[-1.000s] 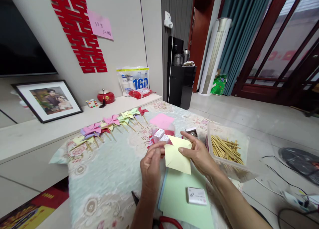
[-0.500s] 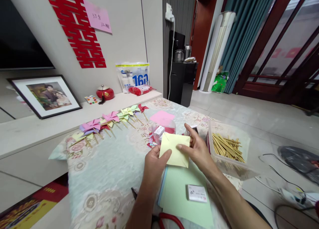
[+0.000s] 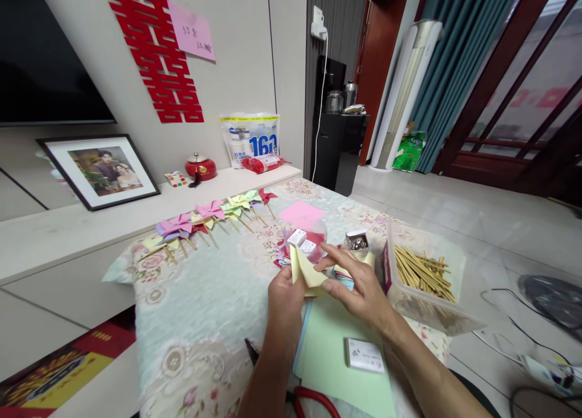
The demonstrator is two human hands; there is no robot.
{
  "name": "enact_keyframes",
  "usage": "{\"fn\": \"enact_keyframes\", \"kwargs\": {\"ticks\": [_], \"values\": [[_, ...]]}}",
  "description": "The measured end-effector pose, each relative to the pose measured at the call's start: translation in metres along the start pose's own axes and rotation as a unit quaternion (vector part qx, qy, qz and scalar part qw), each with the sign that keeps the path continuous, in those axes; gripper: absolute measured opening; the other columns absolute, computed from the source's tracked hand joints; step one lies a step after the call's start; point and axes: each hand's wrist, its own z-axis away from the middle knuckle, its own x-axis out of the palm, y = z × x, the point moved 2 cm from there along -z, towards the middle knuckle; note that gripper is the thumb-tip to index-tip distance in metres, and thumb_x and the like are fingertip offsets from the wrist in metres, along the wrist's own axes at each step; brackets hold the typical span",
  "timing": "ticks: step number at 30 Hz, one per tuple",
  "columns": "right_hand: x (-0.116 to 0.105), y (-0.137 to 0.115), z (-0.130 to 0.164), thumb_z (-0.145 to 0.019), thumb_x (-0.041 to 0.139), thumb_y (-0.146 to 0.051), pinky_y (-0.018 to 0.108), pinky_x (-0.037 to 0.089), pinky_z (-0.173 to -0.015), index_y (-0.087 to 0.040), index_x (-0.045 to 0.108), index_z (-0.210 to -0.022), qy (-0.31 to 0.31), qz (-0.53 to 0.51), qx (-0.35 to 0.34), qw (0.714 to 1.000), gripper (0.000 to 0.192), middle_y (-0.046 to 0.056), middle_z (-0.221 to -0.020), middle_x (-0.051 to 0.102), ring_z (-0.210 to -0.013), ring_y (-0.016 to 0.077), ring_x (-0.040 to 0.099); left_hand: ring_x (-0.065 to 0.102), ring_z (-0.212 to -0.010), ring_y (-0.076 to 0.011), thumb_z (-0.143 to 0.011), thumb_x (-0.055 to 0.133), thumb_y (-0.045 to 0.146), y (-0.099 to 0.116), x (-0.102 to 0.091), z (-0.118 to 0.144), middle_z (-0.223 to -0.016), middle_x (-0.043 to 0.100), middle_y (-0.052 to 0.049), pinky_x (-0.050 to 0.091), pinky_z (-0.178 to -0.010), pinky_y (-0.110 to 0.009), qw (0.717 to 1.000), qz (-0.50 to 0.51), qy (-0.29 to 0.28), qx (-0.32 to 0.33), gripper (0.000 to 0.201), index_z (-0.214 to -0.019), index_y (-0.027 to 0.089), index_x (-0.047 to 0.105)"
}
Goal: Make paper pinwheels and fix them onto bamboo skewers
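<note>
Both my hands hold a pale yellow paper square (image 3: 305,272) above the table, its flaps folded up. My left hand (image 3: 285,298) pinches its left side. My right hand (image 3: 359,285) grips its right edge with fingers and thumb. Under them lies a stack of light green paper sheets (image 3: 331,357) with a small white box (image 3: 364,354) on top. A row of finished paper pinwheels (image 3: 204,221) on sticks lies along the far left of the table.
A clear tub of wooden sticks (image 3: 422,272) stands to the right. A small open box of pins (image 3: 357,241), a clear container holding small white boxes (image 3: 304,243) and pink paper (image 3: 301,214) sit beyond my hands. Red-handled scissors (image 3: 309,398) lie near the front edge.
The yellow square was flat and is now folded up at its corners between my hands. My hands have drawn closer together and lower over the green sheets.
</note>
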Motion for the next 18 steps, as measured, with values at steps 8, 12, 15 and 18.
{"fn": "enact_keyframes", "kwargs": {"ticks": [8,12,15,18], "values": [[0.002,0.004,0.002,-0.097,0.052,-0.026,0.045,0.041,-0.096,-0.029,0.06,-0.134,0.027,0.072,-0.004,0.997,0.038,0.006,-0.101,0.073,-0.105,0.0276,0.059,0.072,-0.083,-0.0263,-0.068,0.08,0.039,0.008,0.004,0.005,-0.088,0.078,-0.011,0.056,-0.069,-0.031,0.998,0.036,-0.036,-0.023,0.041,-0.1,0.014,0.073],[0.005,0.01,0.002,-0.091,0.061,-0.02,0.044,0.042,-0.094,-0.03,0.057,-0.134,0.044,0.12,-0.02,0.992,0.044,0.005,-0.099,0.072,-0.101,0.0267,0.06,0.072,-0.086,-0.0276,-0.078,0.065,0.059,0.014,0.007,0.009,-0.093,0.077,-0.013,0.057,-0.066,-0.031,0.996,0.065,-0.032,-0.057,0.05,-0.098,0.013,0.072],[0.006,0.011,0.002,-0.089,0.062,-0.018,0.045,0.042,-0.093,-0.029,0.054,-0.137,0.042,0.133,-0.023,0.99,0.05,0.005,-0.098,0.071,-0.097,0.0262,0.06,0.072,-0.082,-0.0261,-0.075,0.073,0.048,0.015,0.007,0.01,-0.092,0.077,-0.013,0.056,-0.067,-0.03,0.996,0.046,-0.059,-0.043,0.048,-0.104,0.01,0.069],[0.004,0.011,0.001,-0.089,0.063,-0.019,0.042,0.044,-0.091,-0.026,0.055,-0.137,0.045,0.093,-0.003,0.995,0.049,0.006,-0.099,0.069,-0.095,0.0248,0.061,0.073,-0.076,-0.0241,-0.067,0.079,0.027,0.011,0.007,0.009,-0.087,0.077,-0.01,0.055,-0.066,-0.029,0.996,0.01,-0.077,-0.032,0.046,-0.108,0.011,0.067]]}}
